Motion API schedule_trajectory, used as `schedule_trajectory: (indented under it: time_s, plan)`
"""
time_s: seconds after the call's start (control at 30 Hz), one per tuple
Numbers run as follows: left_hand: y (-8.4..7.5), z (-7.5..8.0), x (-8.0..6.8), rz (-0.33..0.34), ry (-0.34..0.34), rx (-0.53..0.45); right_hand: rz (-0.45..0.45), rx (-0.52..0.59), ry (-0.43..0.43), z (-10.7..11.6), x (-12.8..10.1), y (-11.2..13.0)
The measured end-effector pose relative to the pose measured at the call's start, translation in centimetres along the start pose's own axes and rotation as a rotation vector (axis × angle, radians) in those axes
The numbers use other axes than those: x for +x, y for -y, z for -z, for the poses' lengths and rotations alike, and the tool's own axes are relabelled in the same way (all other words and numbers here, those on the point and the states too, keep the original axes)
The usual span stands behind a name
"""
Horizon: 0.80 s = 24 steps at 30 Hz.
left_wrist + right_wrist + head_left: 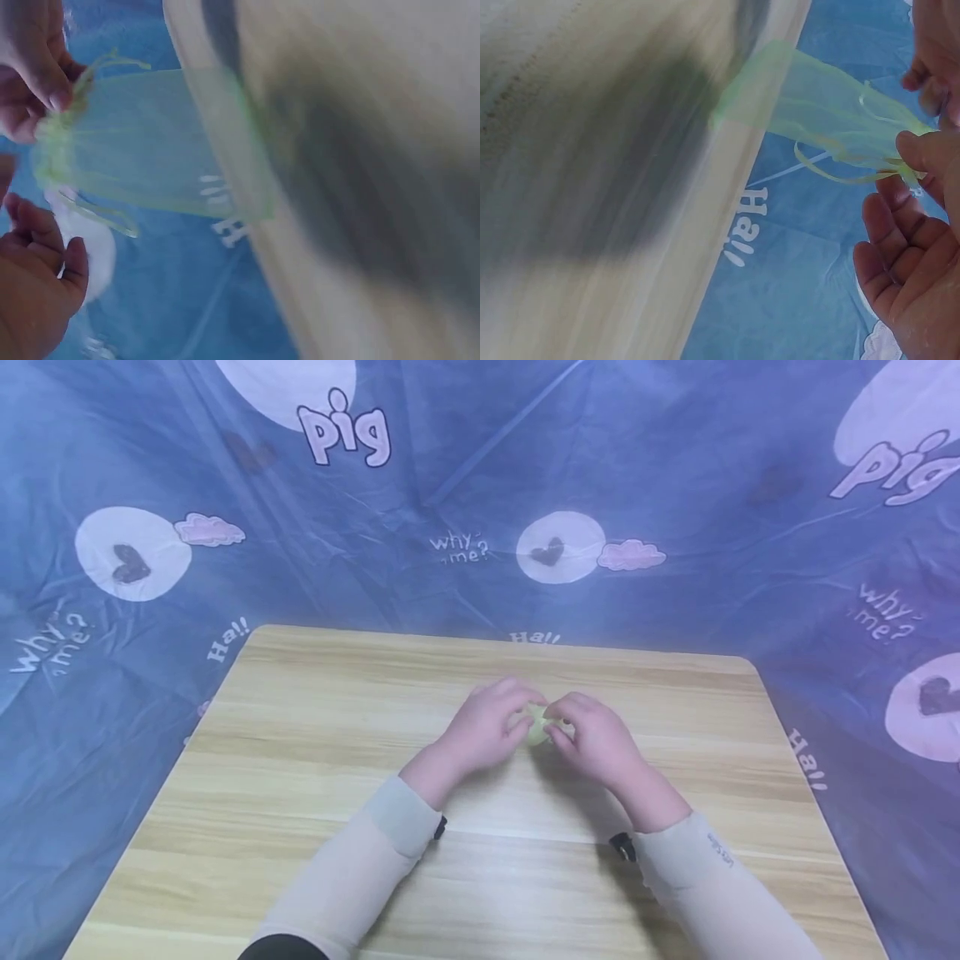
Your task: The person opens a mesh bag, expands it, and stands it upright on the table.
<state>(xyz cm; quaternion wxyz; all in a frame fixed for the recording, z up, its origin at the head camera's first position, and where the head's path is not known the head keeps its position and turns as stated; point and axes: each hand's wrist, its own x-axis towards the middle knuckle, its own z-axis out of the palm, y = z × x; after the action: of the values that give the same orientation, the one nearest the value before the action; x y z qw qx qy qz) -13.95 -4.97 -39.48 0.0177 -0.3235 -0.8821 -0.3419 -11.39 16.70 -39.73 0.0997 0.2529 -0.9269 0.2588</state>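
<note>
A sheer pale-green drawstring pouch (157, 142) hangs above the table, its neck gathered and its ribbon loops loose at the sides. At the gathered neck, the thumb and index finger of my right hand (922, 262) pinch it, while the other fingers curl loosely below. My left hand (34, 277) is close beside the neck, fingers loosely bent, with a gap to the pouch in the left wrist view. From the head view, the left hand (487, 722) and right hand (600, 739) nearly meet, covering most of the pouch (537, 727).
The wood-grain table (315, 718) lies beneath both forearms, and their shadows fall across it. Behind its far edge hangs a blue printed cloth (450, 468) with words and hearts. Both arms wear pale sleeves (375, 843) with small dark devices (622, 846) at the wrists.
</note>
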Motion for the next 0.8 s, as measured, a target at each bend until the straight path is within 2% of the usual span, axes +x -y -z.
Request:
schedule_trajectory:
  time_s: [0.07,0.17,0.3,0.53,0.8]
  plan:
    - [-0.4,0.2,-0.1,-0.055,0.042,0.114,0.007,-0.002,-0.001,0.1,0.0,0.0]
    - [-0.6,0.3,-0.1,-0.080,0.079,0.238,0.013,-0.006,0.005,0.3,0.0,0.1]
    - [-0.5,0.5,0.3,-0.090,0.085,0.321,0.016,-0.011,0.014,0.6,0.1,0.4]
    - [-0.6,1.2,0.8,-0.114,0.105,0.388,0.029,-0.035,0.037,1.5,0.5,0.8]
    - [-0.9,1.4,1.0,-0.115,0.091,0.363,0.010,-0.033,0.148,2.2,0.3,0.8]
